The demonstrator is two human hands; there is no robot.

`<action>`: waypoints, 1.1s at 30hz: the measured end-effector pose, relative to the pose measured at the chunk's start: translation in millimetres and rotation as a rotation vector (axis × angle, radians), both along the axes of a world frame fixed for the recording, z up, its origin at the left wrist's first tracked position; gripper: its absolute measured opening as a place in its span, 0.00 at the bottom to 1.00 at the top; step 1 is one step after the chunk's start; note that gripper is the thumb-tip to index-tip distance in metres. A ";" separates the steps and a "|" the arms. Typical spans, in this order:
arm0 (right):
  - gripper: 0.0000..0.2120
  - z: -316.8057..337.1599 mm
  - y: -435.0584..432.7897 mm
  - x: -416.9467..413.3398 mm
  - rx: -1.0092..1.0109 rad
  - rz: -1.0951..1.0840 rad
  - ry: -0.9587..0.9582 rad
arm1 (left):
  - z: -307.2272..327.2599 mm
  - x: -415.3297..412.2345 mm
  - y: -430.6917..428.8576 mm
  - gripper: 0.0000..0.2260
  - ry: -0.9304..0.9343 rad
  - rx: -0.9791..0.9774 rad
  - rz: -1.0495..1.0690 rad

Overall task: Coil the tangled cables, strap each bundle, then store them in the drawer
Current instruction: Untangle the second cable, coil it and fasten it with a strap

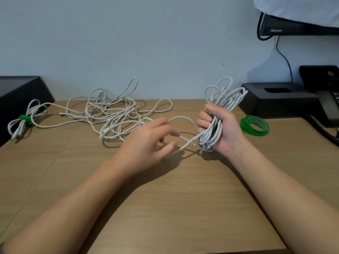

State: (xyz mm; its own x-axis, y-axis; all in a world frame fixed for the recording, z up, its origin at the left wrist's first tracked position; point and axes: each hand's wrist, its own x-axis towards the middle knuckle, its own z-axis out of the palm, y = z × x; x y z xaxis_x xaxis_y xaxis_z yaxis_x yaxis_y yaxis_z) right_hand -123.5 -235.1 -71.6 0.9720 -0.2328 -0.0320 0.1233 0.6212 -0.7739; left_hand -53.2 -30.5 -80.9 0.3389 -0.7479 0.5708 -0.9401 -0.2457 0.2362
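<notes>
Cables in a white tangle (111,125) sprawl over the far middle of the wooden tabletop (165,198), their loops piled loosely on one another. To the right, the right hand (226,129) is raised just above the tabletop with its fingers and thumb wrapped tightly around a coil (209,136) of white cable, held roughly upright with its top loops fanning above the fist. A loose strand (183,119) arcs from the tangle across to the coil and crosses itself between the two hands. The left hand (148,138) is near the middle with its fingers curled beside this strand, but it is blurred, so I cannot tell whether it pinches the strand or only touches it. At the far left lies a finished bundle (16,127) cinched with a green strap (24,118), next to a black box (18,92). A roll of green strapping (260,125) lies flat just right of the right hand. Farther right are a black tray (275,101), a telephone (330,107) and, above them, a monitor (286,28).
</notes>
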 end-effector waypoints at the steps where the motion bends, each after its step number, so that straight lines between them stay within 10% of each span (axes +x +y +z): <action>1: 0.17 0.7 1.7 0.1 0.000 0.002 -0.018 | -1.8 -0.4 -1.3 0.12 0.027 0.075 -0.024; 8: 0.11 7.3 4.9 -5.8 0.103 0.141 -0.013 | -2.6 15.1 4.2 0.16 0.305 -0.059 0.007; 17: 0.10 9.0 -4.0 -9.4 -0.203 0.634 0.221 | 8.8 51.2 29.5 0.27 0.008 -0.100 0.127; 33: 0.13 12.8 27.6 -12.0 -0.523 0.496 0.260 | 8.7 41.2 15.8 0.19 -0.103 -0.297 0.172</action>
